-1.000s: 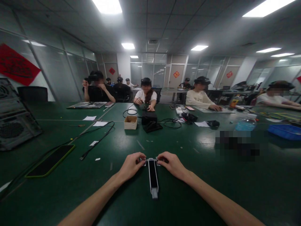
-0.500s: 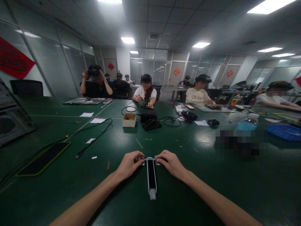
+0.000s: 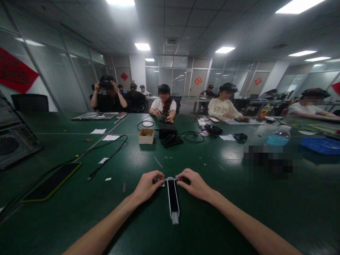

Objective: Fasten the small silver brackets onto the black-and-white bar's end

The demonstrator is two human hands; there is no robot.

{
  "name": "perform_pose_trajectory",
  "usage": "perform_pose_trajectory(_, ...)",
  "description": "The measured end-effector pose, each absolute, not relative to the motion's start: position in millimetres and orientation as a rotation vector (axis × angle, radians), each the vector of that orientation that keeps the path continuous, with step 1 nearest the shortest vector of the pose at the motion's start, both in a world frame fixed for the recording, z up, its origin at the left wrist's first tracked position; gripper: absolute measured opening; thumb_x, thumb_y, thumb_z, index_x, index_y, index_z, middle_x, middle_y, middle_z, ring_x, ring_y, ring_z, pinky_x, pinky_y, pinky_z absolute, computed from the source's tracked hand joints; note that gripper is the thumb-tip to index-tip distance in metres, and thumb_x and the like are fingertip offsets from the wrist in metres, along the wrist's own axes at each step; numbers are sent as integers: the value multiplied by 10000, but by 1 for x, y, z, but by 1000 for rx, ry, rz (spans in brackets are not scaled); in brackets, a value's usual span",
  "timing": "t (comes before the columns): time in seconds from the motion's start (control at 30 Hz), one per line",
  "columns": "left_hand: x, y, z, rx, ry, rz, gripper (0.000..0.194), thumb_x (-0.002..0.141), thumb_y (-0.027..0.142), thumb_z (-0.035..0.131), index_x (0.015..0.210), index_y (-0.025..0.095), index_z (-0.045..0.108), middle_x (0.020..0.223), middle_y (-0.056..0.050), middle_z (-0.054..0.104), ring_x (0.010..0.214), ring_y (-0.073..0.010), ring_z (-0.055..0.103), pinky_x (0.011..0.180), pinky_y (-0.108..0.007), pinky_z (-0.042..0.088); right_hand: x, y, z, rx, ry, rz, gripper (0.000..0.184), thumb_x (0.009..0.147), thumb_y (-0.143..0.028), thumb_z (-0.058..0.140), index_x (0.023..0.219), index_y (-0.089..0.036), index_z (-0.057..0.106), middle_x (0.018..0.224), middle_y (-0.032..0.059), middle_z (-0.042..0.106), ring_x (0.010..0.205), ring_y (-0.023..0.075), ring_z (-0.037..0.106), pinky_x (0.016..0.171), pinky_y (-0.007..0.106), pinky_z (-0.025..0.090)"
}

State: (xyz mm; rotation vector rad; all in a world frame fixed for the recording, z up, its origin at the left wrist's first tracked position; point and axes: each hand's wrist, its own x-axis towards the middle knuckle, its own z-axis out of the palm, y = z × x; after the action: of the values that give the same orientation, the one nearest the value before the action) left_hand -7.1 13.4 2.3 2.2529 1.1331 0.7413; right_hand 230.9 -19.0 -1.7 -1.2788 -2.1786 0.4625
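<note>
A long narrow tool (image 3: pixel 173 200) with a white frame, a black middle strip and a grey end piece lies on the green table, pointing toward me. Small silvery tabs stick out sideways at its far end. My left hand (image 3: pixel 149 185) pinches the left tab between thumb and fingers. On the other side, my right hand (image 3: pixel 195 184) is closed in a pinch on the right tab, which its fingers mostly hide. Both forearms reach in from the bottom edge.
A green-rimmed phone-like slab (image 3: pixel 51 182) and a black cable (image 3: pixel 106 161) lie at left. Farther back stand a small open box (image 3: pixel 146 136) and a black case (image 3: pixel 168 131). A bottle of blue liquid (image 3: pixel 278 136) and a blue tray (image 3: pixel 321 146) are at right. Several people sit opposite.
The view has shifted slightly. My hands stay pinched at the tool's far end, and less of the right tab shows. The far-left person's hand has shifted at their headgear.
</note>
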Motion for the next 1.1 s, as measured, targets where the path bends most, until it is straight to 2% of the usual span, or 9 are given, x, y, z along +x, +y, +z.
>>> perform_pose_trajectory(0.2, -7, 14, 2, 2266, 1129, 734, 142, 825, 232, 568, 935, 190, 648, 869, -5, 691, 713, -148, 606, 679, -258, 475, 233, -20, -1, -1290, -2172, 484, 176, 862, -225, 552, 1018, -176, 618, 933, 45, 588, 846, 162, 545, 748, 300, 463)
perform_pose_trajectory(0.37, -4, 12, 7, 2249, 1165, 678, 145, 828, 240, 561, 930, 184, 649, 881, -10, 691, 722, -151, 611, 699, -267, 481, 234, -19, -2, -1288, -2157, 518, 122, 869, -240, 551, 949, -166, 606, 926, 44, 585, 827, 156, 544, 715, 286, 465)
perform_pose_trajectory(0.5, -4, 12, 5, 2253, 1166, 676, 160, 834, 265, 552, 938, 192, 647, 892, -8, 692, 727, -151, 611, 700, -265, 483, 235, -20, 0, -1274, -2181, 499, 154, 900, -248, 502, 976, -176, 616, 945, 51, 586, 855, 161, 547, 736, 296, 463)
perform_pose_trajectory(0.7, -6, 18, 2, 2273, 1151, 691, 204, 824, 338, 536, 941, 215, 649, 876, 1, 698, 702, -159, 613, 663, -261, 484, 233, -19, 3, -1229, -2186, 382, 112, 850, -208, 577, 944, -153, 604, 892, 47, 601, 842, 154, 545, 758, 289, 453)
perform_pose_trajectory(1.1, -6, 19, 10, 2319, 1152, 673, 293, 808, 418, 507, 943, 212, 666, 833, -14, 713, 650, -184, 623, 612, -280, 494, 236, -18, 3, -1228, -2256, 305, 160, 886, -255, 549, 989, -153, 617, 971, 58, 592, 884, 151, 537, 779, 293, 460)
